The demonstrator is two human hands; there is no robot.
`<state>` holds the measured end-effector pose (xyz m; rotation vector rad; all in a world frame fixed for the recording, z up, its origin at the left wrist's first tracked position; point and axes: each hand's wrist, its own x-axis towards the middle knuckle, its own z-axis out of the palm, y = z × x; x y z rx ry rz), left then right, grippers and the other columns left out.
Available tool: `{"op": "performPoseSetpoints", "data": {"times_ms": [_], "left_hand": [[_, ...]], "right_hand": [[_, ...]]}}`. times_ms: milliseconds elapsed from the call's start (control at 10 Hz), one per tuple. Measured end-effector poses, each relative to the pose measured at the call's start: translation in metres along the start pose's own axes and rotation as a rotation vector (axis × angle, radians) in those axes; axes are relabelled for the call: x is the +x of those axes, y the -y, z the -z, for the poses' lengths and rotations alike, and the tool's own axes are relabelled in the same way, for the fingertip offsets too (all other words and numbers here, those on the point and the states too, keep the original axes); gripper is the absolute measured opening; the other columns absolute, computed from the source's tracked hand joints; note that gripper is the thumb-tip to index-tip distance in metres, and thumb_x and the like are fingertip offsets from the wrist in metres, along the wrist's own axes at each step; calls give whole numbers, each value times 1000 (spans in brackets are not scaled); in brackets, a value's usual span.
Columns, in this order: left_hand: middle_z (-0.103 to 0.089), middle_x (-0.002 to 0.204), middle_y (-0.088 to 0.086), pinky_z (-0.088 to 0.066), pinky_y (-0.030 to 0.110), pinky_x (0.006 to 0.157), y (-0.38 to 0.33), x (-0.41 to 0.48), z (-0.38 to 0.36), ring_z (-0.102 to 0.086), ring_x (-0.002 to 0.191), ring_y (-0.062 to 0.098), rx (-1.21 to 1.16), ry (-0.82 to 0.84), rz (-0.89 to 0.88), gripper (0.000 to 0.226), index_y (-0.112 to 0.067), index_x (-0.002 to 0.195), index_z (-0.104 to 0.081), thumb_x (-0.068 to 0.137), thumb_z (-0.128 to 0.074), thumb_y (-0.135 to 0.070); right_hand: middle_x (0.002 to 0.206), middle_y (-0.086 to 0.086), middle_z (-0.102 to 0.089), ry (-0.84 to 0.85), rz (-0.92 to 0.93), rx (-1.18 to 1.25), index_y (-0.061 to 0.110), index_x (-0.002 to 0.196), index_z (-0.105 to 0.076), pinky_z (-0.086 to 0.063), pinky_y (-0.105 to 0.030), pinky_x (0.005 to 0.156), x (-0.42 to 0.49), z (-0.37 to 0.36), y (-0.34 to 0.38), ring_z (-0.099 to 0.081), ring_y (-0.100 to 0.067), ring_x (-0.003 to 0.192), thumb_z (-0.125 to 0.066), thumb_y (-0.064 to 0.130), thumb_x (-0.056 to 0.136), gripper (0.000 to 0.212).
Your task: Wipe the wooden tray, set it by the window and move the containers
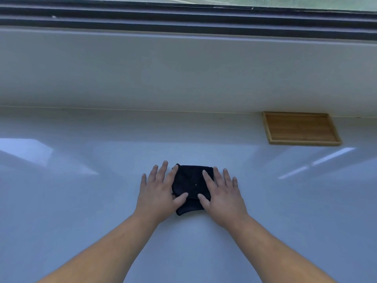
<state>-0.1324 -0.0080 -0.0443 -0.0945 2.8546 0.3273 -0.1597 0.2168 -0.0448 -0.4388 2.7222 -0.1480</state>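
Pressing a folded dark cloth (190, 187) flat on the tabletop (81, 201) with left hand (158, 198) and right hand (222, 199), fingers spread open and gripping nothing, wooden tray (301, 128) already lying under the window (183, 9), containers unseen, apparently still awaiting moving.

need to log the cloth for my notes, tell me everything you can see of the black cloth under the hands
The black cloth is a small dark fabric piece, folded into a rough, thick square, with a rumpled lower edge and a tiny pale speck near its middle. It lies flat on the glossy white counter, well short of the wooden tray at the wall. The left hand rests open on its left edge and the right hand on its right edge, palms down, thumbs over the cloth.
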Motion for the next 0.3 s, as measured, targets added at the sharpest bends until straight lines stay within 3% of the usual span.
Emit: {"op": "performPoseSetpoints", "data": {"times_ms": [100, 300], "left_hand": [[1, 174, -3, -10, 57, 125, 6, -4, -5, 0, 159, 27, 15, 47, -2, 92, -45, 163, -1, 84, -23, -87], [2, 174, -4, -7, 59, 125, 9, -13, 0, 2, 159, 27, 26, 26, 32, 95, -46, 163, 1, 82, -20, -91]], "right_hand": [[175, -7, 2, 23, 3, -33, 34, 165, 1, 0, -56, 127, -4, -8, 1, 7, -36, 159, -14, 67, 97, 76], [175, -8, 0, -17, -18, -50, 34, 165, 1, 1, -57, 126, -7, 0, 6, 8, -38, 158, -15, 68, 96, 78]]}}
